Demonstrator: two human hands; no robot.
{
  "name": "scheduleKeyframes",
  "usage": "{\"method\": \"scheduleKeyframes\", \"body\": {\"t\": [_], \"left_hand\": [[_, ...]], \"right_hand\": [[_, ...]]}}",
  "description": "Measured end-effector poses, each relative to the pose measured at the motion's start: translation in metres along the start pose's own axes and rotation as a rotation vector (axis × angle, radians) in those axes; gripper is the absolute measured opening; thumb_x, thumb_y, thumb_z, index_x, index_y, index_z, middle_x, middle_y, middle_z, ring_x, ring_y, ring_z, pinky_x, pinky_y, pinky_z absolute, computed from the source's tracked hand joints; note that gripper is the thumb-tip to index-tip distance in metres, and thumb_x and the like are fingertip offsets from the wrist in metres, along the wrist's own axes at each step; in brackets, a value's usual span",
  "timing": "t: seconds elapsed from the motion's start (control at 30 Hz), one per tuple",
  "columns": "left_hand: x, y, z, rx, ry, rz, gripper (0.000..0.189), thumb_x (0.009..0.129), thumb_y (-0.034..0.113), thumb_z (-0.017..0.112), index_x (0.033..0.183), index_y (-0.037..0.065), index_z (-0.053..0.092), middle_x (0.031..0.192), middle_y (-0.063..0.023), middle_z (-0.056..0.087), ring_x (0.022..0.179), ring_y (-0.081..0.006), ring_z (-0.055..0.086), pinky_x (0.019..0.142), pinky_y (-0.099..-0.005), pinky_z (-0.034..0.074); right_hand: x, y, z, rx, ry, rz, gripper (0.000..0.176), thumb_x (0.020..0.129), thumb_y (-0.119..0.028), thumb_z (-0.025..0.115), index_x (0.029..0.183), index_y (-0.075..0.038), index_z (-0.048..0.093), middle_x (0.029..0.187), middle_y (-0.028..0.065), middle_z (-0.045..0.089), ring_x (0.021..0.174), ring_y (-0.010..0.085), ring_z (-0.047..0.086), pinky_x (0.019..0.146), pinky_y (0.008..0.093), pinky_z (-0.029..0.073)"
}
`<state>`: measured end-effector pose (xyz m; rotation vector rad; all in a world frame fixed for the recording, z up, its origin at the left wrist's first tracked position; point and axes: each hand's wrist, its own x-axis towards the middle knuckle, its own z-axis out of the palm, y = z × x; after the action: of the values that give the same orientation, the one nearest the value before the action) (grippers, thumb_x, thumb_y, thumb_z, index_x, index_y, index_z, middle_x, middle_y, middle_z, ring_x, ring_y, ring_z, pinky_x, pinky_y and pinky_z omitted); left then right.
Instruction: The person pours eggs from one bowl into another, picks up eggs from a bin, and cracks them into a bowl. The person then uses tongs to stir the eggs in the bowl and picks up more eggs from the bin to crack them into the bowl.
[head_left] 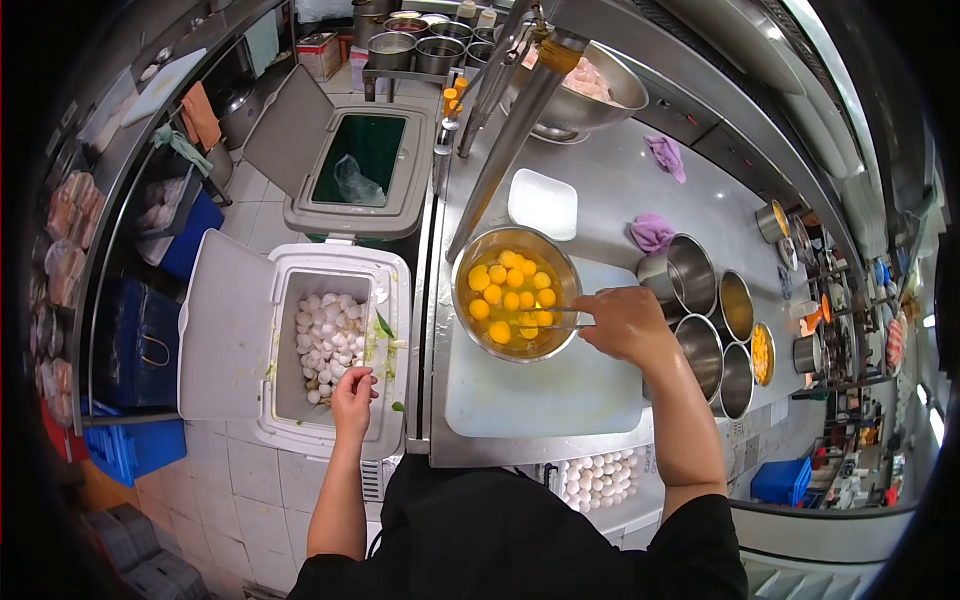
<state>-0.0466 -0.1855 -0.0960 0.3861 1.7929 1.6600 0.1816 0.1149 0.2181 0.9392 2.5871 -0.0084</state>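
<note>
Honestly, one poke from the metal tool (565,327) pinched in the right hand (625,325) could burst yolks (512,300) in that bowl (470,262). Left hand (353,400) is over the shell bin (340,258), can't tell if it's holding anything.

Cutting board (540,402) offers room nearside; bowl (510,239) blocks beyond, steel pots (698,347) seemingly hem the right.

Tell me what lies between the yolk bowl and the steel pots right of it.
The head view shows the right hand, gripping a thin utensil, above part of the white board.
</note>
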Motion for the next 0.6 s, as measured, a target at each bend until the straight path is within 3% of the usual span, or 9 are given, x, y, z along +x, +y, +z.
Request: {"method": "scheduleKeyframes", "body": {"t": [0.1,0.17,0.37,0.6], "left_hand": [[0.0,-0.003,-0.002,0.001,0.011,-0.003,0.017,0.098,0.014,0.058,0.11,0.004,0.065,0.09,-0.0039,0.069,0.066,-0.0085,0.062,0.057,-0.0204,0.045],[0.0,-0.005,-0.003,-0.003,0.016,-0.006,0.017,0.098,0.014,0.057,0.11,0.004,0.065,0.09,-0.004,0.069,0.066,-0.0085,0.062,0.057,-0.0202,0.045],[-0.002,-0.015,-0.009,-0.014,0.036,-0.012,0.017,0.098,0.013,0.057,0.11,0.004,0.064,0.09,-0.0045,0.069,0.066,-0.0085,0.062,0.057,-0.0197,0.045],[-0.001,-0.013,-0.007,-0.014,0.026,-0.006,0.017,0.098,0.014,0.057,0.11,0.004,0.064,0.09,-0.0044,0.069,0.066,-0.0087,0.062,0.057,-0.0197,0.045]], "right_hand": [[0.011,0.0,0.013,-0.039,0.0,-0.025,0.033,0.083,-0.021,0.064,0.115,-0.021,0.071,0.096,0.0107,0.074,0.097,0.0299,0.069,0.083,0.044,0.052],[0.016,-0.001,0.013,-0.051,-0.075,-0.013,0.038,0.084,-0.032,0.069,0.121,-0.024,0.068,0.1,0.0102,0.073,0.1,0.0297,0.068,0.09,0.0442,0.05],[0.022,0.0,0.015,-0.046,-0.145,0.016,0.034,0.085,-0.033,0.066,0.118,-0.026,0.07,0.093,0.0114,0.073,0.094,0.0311,0.069,0.085,0.0446,0.052],[0.019,0.009,0.021,0.014,-0.083,-0.007,0.032,0.084,-0.034,0.066,0.114,-0.025,0.072,0.091,0.0107,0.073,0.092,0.0328,0.068,0.084,0.0445,0.052]]}}
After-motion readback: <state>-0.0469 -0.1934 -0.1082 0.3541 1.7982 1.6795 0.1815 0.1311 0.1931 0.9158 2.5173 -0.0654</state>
